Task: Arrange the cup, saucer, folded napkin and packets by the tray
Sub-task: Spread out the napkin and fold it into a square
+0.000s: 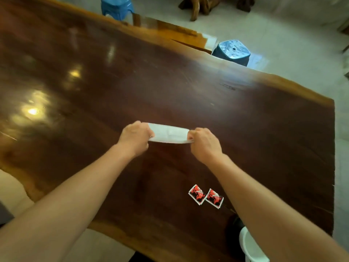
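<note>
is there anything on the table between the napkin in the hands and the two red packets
Nothing visible. The white folded napkin is held at each end by the left hand and right hand, and the stretch of dark wooden table between it and the two red packets lies bare.

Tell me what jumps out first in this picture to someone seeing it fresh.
Mid-table, the left hand and right hand pinch opposite ends of a white napkin. Nearer the person, two red packets lie side by side on the dark wooden table.
</note>
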A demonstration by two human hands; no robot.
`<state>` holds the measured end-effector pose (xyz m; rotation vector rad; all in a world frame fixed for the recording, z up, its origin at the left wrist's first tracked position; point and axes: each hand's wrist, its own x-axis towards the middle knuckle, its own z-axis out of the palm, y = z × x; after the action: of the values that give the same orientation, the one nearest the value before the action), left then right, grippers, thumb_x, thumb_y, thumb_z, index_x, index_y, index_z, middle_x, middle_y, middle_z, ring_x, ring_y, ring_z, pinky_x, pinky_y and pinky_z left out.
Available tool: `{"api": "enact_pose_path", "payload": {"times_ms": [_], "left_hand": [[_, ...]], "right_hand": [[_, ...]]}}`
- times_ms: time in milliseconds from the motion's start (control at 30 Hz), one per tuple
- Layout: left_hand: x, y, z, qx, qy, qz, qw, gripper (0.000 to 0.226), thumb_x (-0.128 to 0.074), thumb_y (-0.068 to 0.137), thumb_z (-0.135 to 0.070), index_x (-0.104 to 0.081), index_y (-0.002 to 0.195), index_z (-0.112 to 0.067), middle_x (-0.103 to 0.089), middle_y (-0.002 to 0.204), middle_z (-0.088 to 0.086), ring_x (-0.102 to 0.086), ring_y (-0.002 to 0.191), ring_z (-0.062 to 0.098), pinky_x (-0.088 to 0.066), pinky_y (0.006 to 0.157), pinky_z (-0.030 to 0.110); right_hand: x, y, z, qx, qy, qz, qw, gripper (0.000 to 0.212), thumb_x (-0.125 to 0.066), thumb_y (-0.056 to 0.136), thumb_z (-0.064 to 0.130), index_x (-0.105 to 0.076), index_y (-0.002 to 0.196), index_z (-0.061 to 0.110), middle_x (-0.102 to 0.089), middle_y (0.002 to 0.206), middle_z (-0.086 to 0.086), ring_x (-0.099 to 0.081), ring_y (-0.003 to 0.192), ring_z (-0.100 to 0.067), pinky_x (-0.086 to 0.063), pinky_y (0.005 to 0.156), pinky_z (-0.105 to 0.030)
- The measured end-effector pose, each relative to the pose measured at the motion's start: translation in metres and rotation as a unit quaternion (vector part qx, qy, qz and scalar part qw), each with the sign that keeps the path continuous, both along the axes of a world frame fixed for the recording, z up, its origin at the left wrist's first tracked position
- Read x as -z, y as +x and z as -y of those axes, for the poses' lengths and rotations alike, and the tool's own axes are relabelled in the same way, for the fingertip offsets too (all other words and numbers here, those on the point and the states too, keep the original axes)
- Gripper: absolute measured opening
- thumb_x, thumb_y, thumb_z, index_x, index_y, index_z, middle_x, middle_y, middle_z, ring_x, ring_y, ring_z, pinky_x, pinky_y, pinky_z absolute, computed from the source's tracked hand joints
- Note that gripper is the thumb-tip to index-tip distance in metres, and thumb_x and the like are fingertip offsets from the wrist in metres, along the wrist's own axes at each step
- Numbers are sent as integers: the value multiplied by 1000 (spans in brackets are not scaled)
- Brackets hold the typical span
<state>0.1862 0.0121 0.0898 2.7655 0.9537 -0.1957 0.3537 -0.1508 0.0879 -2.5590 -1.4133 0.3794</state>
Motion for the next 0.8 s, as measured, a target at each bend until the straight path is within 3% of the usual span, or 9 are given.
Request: {"api": "enact_pose_path", "payload": {"times_ms": [100, 200, 267, 400, 500, 700, 800], "left_hand": [[45, -30, 30, -10, -44, -87, 995, 33, -59, 84, -8, -76, 109, -23, -66, 113, 6, -60, 110, 28, -52, 94, 39], [78, -57, 48, -32, -124, -137, 982, 15, -62, 83, -11, -74, 86, -19, -66, 101, 3, -61, 101, 25, -56, 82, 38], [92, -66, 46, -36, -181, -142, 972, 15, -62, 82, -13, -69, 71, -19, -65, 94, 1, -60, 91, 19, -55, 73, 36], [110, -68, 21, -133, -296, -72, 943, 15, -68, 86, -25, -74, 74, -19, -69, 81, 0, -65, 77, 15, -51, 63, 31], [126, -60, 4, -214, -339, 9, 916, 13, -69, 90, -37, -71, 84, -25, -69, 86, -6, -64, 81, 9, -47, 60, 28], [162, -46, -2, -302, -363, 38, 881, 18, -57, 98, -37, -62, 86, -24, -70, 89, -4, -67, 84, 16, -55, 68, 38], [171, -44, 3, -319, -338, 40, 885, 26, -53, 99, -39, -59, 84, -18, -67, 82, -1, -63, 76, 18, -45, 58, 34]], "right_hand": [[46, -30, 28, -7, -94, -43, 995, 34, -51, 85, 0, -69, 108, 16, -64, 111, -8, -56, 106, -33, -49, 84, -39], [78, -48, 48, 0, -182, -125, 975, 27, -50, 85, 1, -67, 102, 15, -65, 108, -11, -61, 101, -34, -53, 80, -40], [90, -47, 52, 17, -206, -178, 962, 26, -51, 88, 3, -67, 104, 15, -65, 108, -11, -63, 96, -32, -56, 80, -40], [106, -27, 40, 88, -167, -256, 948, 20, -56, 93, 14, -69, 108, 15, -66, 111, -6, -64, 99, -25, -51, 78, -32], [120, -15, 27, 180, -112, -298, 931, 9, -60, 94, 21, -68, 99, 20, -66, 102, -2, -64, 86, -16, -49, 63, -25], [162, -15, 14, 289, -71, -299, 907, 8, -54, 100, 28, -59, 98, 21, -61, 87, 5, -57, 74, -6, -40, 55, -20], [174, -19, 15, 334, -52, -284, 897, 16, -52, 100, 32, -58, 92, 19, -61, 85, 5, -57, 74, -9, -44, 57, -26]]}}
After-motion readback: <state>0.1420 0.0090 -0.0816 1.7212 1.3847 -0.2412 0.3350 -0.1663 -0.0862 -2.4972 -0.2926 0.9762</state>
